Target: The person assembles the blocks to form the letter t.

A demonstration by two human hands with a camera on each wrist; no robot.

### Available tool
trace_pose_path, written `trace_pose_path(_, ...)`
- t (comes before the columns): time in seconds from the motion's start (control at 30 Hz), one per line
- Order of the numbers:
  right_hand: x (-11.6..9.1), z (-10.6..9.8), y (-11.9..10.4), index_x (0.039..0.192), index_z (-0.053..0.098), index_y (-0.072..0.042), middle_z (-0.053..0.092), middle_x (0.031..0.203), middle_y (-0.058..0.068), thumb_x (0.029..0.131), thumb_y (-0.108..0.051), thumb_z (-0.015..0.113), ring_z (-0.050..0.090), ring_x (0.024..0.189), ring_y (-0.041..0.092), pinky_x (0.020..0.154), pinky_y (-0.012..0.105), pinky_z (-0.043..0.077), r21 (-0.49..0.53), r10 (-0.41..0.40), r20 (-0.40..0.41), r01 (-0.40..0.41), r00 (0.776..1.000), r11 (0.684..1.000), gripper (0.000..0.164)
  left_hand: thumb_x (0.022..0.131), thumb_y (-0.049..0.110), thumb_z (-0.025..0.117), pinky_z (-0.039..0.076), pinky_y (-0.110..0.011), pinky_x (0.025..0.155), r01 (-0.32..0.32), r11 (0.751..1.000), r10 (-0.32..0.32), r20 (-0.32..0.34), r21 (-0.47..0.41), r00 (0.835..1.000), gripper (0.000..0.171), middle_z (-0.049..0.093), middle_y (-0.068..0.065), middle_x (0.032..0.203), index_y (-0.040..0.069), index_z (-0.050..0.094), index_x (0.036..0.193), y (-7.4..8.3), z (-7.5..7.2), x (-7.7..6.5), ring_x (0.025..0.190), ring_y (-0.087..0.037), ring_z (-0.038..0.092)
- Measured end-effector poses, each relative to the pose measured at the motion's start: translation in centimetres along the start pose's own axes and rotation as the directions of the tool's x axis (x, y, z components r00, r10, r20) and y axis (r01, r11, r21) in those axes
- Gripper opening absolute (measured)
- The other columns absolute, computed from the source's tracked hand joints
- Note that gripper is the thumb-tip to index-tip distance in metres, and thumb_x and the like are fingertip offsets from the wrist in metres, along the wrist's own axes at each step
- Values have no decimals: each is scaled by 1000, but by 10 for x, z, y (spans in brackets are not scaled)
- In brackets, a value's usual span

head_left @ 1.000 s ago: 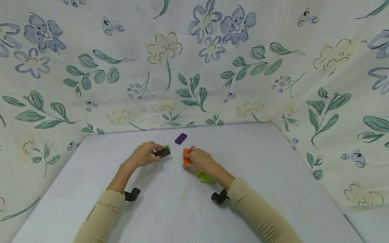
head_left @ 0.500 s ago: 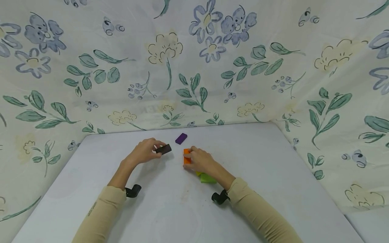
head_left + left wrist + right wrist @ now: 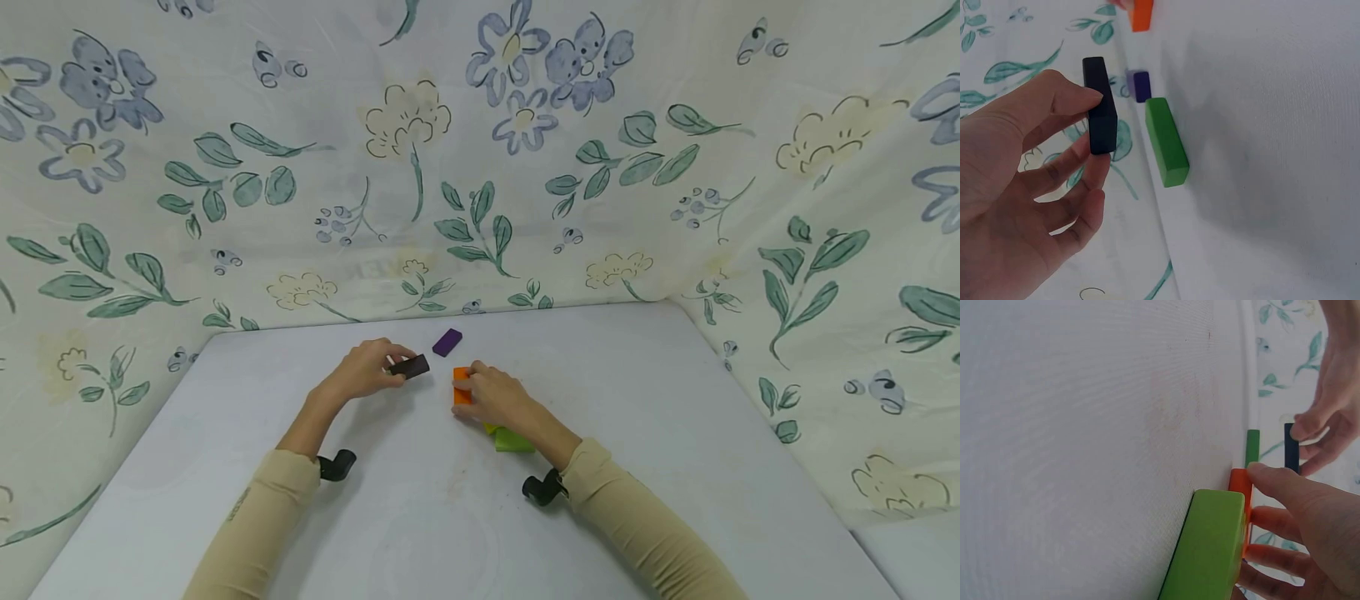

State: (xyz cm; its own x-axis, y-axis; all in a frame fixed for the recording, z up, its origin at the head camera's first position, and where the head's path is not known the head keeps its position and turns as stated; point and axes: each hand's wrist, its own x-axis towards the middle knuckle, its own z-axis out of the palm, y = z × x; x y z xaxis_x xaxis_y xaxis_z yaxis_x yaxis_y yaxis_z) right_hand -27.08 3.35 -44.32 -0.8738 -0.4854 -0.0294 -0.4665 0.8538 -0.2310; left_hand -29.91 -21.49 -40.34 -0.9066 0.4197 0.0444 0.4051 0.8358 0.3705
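Note:
My left hand [image 3: 365,369] pinches a black rectangular block [image 3: 412,367] between thumb and fingers, holding it above the table. In the left wrist view, a dark green block [image 3: 1165,145] lies on the table below and apart from the black one; the hand hides it in the head view. My right hand [image 3: 497,397] grips an orange block [image 3: 462,397] on the table, thumb on its near side and fingers at the far side. Right behind that hand lie a lime green block [image 3: 513,441] and a yellow block [image 3: 491,428], the latter mostly covered by the hand.
A purple block [image 3: 447,342] lies flat beyond the two hands, near the table's back edge. The white table [image 3: 420,533] meets a floral cloth [image 3: 412,208] hanging behind it and at the sides. Each wrist wears a small black camera [image 3: 339,465].
The left hand has lifted the black block slightly and shifted it right. The green block glimpsed behind it a second ago is now hidden in the head view. The right hand stays put.

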Motion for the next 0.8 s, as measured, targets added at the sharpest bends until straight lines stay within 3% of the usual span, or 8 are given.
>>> trace_pose_path(0.63,1,4,3,137,59,-28,52,140,6,89,-51,66,58,117,24,96,42,54,-13,-10,-1,10,1000,1000,53,81,14,73,54,-40,80,-11,1000,12,31,-22,999,38,68,-11,104,12,71,119,-5,13,15,93,-25,65)
trace_pose_path(0.8,1,4,4,137,59,-28,52,140,6,89,-52,66,58,116,24,96,41,53,-12,-13,-1,13,1000,1000,54,81,11,72,54,-39,80,-62,997,63,31,-35,998,39,68,-11,103,11,71,119,-7,17,19,92,-25,64)
